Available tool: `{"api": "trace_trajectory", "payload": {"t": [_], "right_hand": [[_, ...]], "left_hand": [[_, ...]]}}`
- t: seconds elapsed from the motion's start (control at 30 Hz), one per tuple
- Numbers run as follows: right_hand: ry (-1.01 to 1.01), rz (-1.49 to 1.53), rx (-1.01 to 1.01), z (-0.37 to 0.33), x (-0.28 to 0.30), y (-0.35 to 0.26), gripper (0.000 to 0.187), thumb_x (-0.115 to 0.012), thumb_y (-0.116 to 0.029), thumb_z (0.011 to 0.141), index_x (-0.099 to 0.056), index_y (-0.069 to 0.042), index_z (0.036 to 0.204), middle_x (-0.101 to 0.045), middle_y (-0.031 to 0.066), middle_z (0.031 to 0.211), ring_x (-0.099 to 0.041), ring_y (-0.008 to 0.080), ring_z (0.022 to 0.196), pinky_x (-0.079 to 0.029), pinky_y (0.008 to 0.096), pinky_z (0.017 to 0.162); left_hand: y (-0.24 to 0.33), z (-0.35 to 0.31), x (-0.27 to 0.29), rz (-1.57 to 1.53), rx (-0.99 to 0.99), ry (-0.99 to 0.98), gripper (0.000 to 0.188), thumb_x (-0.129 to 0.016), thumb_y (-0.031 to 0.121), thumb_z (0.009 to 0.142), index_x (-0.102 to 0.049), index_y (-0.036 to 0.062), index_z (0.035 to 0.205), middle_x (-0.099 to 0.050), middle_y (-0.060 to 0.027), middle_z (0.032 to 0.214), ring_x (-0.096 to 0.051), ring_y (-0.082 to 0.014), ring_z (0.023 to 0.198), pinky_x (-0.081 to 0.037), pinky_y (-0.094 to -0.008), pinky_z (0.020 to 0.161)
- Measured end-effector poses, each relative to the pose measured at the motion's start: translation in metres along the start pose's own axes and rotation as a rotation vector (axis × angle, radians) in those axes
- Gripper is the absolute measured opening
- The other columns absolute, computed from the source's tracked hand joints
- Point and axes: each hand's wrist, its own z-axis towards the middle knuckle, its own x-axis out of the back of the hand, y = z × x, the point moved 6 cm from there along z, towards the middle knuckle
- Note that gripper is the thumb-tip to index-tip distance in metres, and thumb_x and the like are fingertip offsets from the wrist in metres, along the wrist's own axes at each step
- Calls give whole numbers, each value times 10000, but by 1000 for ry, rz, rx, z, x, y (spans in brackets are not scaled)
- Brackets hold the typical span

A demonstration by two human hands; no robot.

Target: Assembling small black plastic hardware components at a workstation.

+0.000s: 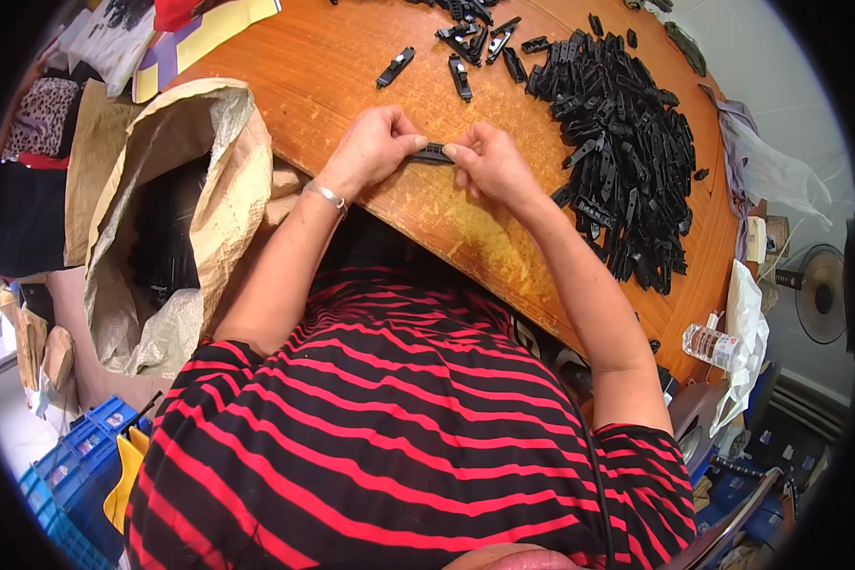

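Between my two hands is a small, narrow black plastic part (pixel 431 153), held level just over the near edge of the wooden table (pixel 313 71). My left hand (pixel 378 144), with a silver bracelet at the wrist, pinches its left end. At the other end, the thumb and fingers of my right hand (pixel 492 163) close on it. What the part's underside looks like is hidden. Beyond my hands lie two similar black parts with light metal bits, one at the left (pixel 395 67) and one at the right (pixel 460 78).
A big heap of black plastic parts (pixel 627 161) covers the table's right side. Several more lie scattered at the far edge. At my left, an open woven sack (pixel 242 180) holds dark pieces. A clear plastic bottle (pixel 712 346) lies at the right, with a fan (pixel 820 293) beyond.
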Motion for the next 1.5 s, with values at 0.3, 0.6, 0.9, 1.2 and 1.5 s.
{"api": "trace_trajectory", "payload": {"t": [0.3, 0.6, 0.9, 1.2, 1.5], "right_hand": [[34, -123, 34, 10, 5, 5, 231, -655, -156, 916, -485, -1, 920, -612, 70, 620, -532, 119, 423, -394, 264, 364], [161, -12, 405, -40, 8, -11, 118, -595, -106, 937, -538, -3, 928, -607, 55, 651, -551, 89, 487, -416, 218, 427], [393, -521, 503, -8, 79, -30, 169, -631, -177, 910, -608, -15, 866, -644, 81, 751, -635, 185, 631, -491, 321, 563], [585, -1134, 258, 97, 107, -31, 262, -627, -159, 852, -579, -20, 1069, -658, 186, 982, -662, 361, 906, -537, 428, 781], [510, -1005, 394, 40, 77, -24, 170, -649, -139, 819, -597, -36, 943, -641, 194, 928, -651, 379, 860, -521, 455, 756]], "left_hand": [[21, -6, 1, 267, -190, 151, 244, -734, 164, 810, -549, 37, 906, -627, -100, 731, -595, -200, 671, -486, -347, 646], [26, -49, -14, -464, -45, -119, 259, -722, 166, 840, -624, -11, 1002, -622, -33, 760, -587, -120, 711, -475, -290, 612], [122, -204, 137, 96, -499, 641, 183, -655, 13, 847, -616, -8, 1025, -595, -42, 899, -588, -129, 846, -466, -251, 793], [127, -206, 142, 740, -450, 733, 205, -678, 61, 808, -631, 21, 1003, -630, -147, 1058, -590, -320, 987, -458, -403, 883], [91, -9, -14, 447, -630, 359, 246, -605, -28, 779, -627, 66, 1005, -577, -132, 1064, -584, -341, 938, -500, -412, 801]]}}
